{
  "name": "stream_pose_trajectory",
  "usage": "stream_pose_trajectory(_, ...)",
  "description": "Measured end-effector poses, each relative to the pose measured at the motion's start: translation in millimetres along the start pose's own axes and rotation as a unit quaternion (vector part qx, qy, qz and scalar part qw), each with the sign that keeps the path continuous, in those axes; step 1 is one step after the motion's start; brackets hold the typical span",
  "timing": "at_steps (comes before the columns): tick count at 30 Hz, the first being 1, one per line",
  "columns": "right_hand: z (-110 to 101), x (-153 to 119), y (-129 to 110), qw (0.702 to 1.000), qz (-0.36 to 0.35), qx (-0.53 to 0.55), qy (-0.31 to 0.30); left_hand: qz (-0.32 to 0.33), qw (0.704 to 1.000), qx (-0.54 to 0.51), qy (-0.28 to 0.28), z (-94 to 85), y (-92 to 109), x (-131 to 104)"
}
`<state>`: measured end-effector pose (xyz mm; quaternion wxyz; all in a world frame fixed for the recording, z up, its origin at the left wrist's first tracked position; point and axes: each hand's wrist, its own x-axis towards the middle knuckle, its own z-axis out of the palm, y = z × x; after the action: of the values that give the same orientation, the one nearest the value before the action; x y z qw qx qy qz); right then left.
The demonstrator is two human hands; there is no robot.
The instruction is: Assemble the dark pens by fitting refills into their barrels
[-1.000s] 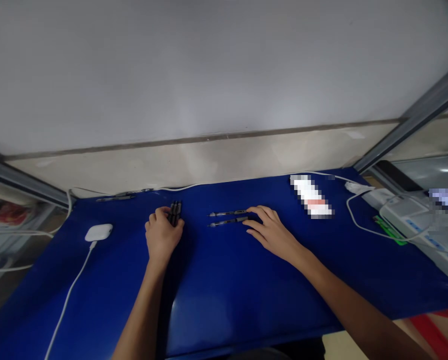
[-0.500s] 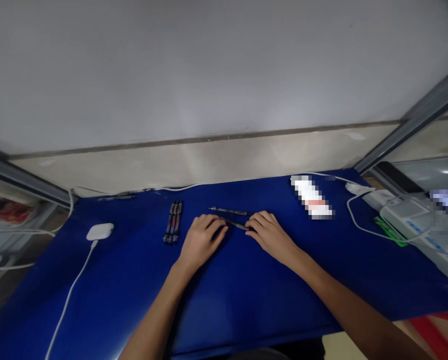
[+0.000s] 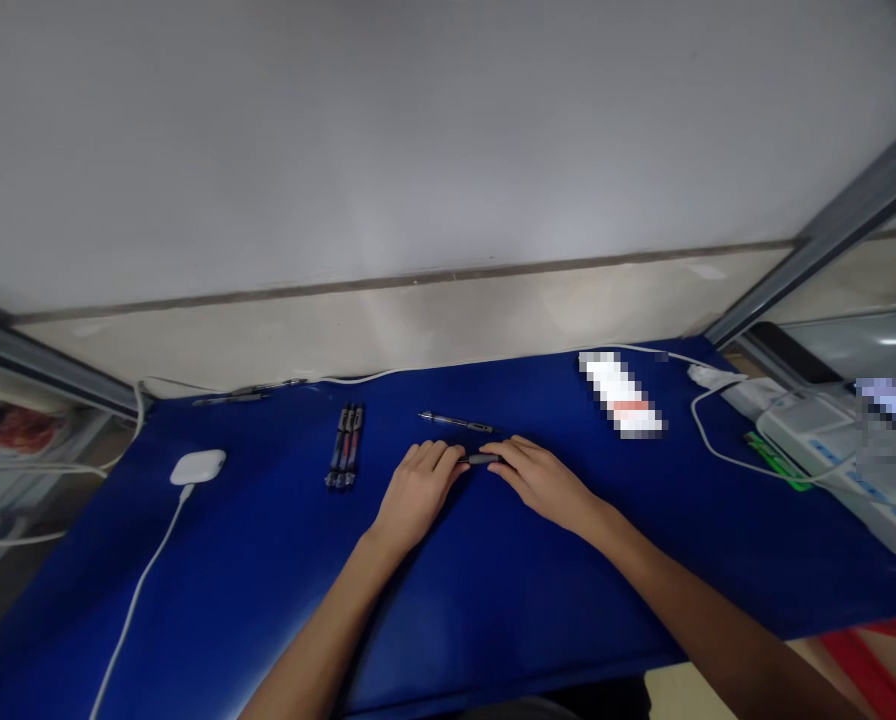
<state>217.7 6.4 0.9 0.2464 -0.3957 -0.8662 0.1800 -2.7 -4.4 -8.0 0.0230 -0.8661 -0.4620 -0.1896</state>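
Observation:
Between my two hands a dark pen (image 3: 482, 459) lies roughly level, just above or on the blue table. The closed fingers of my left hand (image 3: 423, 485) grip its left end. My right hand (image 3: 542, 480) pinches its right end. Just beyond, a second pen (image 3: 457, 422) rests on the table, slightly tilted, touched by neither hand. Left of my left hand, three pens (image 3: 345, 445) lie side by side, pointing away from me; the middle one has a reddish part.
A white case (image 3: 198, 466) with a cable is at the left of the blue table (image 3: 448, 620). More pens (image 3: 242, 395) lie by the wall. A blurred-out white object (image 3: 622, 395), a green item (image 3: 778, 462) and a white container (image 3: 830, 450) are on the right.
My left hand has moved slightly right and nearer to me, closer to my right hand. The pen between them has turned from slanted to nearly level, and less of it shows.

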Motion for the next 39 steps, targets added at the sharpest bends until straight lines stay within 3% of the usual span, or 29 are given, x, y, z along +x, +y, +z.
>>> stream_pose_trajectory(8,-0.4,0.7,-1.9,0.998,-0.030,-0.034,-0.038,0.041,0.998,0.040,0.000,1.1,10.6,0.7)
stream_pose_trajectory(25,-1.1,-1.9,-7.4,0.986,-0.110,-0.124,0.008,-0.032,0.994,-0.069,-0.081,-5.8,15.1,5.8)
stream_pose_trajectory(32,-2.7,0.7,-3.4,0.999,0.043,0.028,0.013,-0.032,0.996,-0.060,-0.050,-1.8,9.4,5.1)
stream_pose_trajectory(39,-2.6,1.1,-8.6,0.988,0.096,0.124,0.012,-0.032,0.996,-0.056,-0.055,-3.4,10.7,5.4)
